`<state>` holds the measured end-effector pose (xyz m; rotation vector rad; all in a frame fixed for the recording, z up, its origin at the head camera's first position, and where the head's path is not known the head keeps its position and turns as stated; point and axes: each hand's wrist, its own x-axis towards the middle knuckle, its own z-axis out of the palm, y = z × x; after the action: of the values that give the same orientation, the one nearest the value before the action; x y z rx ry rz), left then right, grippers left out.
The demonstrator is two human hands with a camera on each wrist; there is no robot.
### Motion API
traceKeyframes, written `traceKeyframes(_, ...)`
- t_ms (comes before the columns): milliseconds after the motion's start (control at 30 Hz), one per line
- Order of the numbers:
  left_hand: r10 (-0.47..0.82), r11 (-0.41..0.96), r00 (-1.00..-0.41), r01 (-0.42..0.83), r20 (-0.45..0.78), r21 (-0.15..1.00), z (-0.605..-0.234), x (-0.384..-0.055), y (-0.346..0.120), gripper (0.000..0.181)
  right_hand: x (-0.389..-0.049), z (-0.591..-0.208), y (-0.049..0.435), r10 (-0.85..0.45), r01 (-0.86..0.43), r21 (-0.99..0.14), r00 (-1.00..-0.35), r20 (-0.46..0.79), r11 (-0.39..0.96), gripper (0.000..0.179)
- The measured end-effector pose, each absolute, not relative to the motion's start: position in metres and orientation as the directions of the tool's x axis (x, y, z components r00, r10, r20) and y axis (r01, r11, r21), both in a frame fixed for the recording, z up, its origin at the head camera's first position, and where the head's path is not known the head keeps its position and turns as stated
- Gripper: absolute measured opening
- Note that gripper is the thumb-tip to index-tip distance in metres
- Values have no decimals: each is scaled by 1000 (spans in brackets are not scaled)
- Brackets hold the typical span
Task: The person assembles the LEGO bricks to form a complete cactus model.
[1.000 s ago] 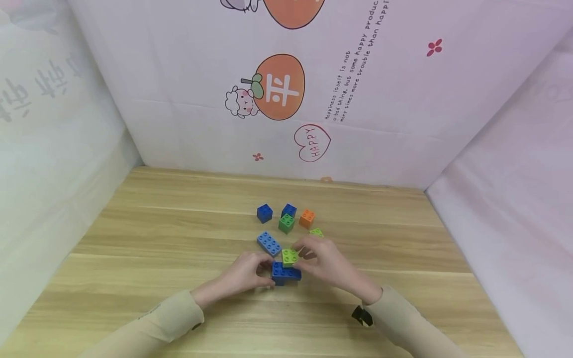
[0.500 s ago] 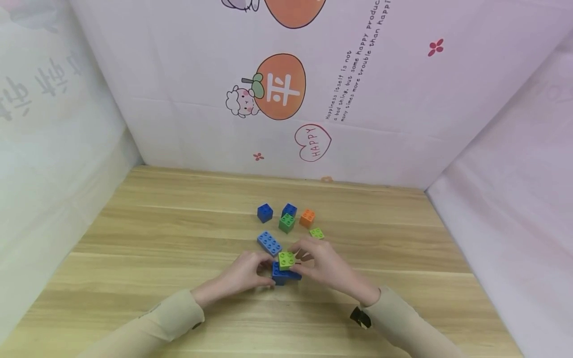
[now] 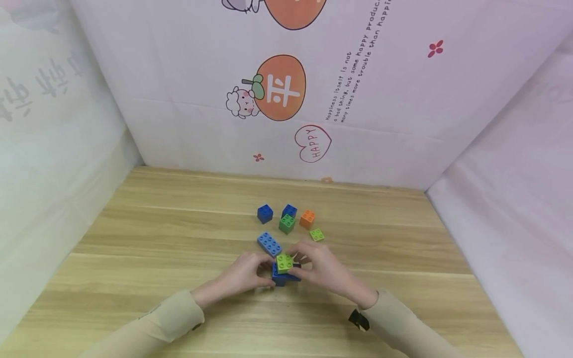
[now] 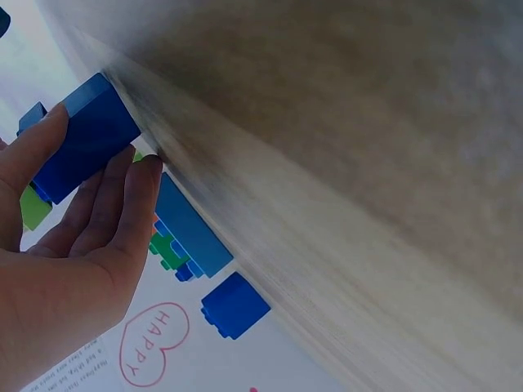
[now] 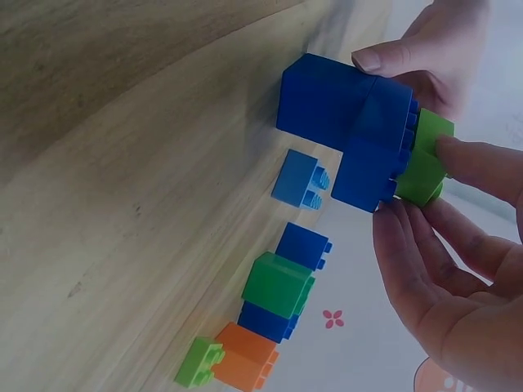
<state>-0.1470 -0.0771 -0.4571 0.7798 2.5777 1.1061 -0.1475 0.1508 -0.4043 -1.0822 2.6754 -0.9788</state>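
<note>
Near the table's front, my left hand grips a dark blue brick at the base of a small stack. A longer dark blue brick lies across it and juts out to one side. My right hand pinches a lime green brick between thumb and fingers, over the studs of the upper blue brick. In the right wrist view, blue studs show along the lime brick's underside, so I cannot tell whether it is fully seated. A light blue brick lies just beyond the hands.
Behind lie a dark blue brick, a green brick in front of another blue brick, an orange brick and a flat lime brick. Printed white cloth walls the wooden table at back and sides.
My right hand has shifted the lime green brick leftward and toward me, over the blue stack. The left hand has stayed in place on the stack.
</note>
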Motion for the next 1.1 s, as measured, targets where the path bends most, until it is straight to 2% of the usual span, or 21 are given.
traceKeyframes(567, 553, 568, -833, 386, 10, 727, -456, -146, -78, 38, -144, -402, 146, -666, -637, -528, -727, 168, 562, 33)
traceKeyframes(1100, 553, 561, -833, 392, 22, 729, -459, -147, -78, 35, -143, -408, 141, -670, -647, -529, -719, 185, 549, 32)
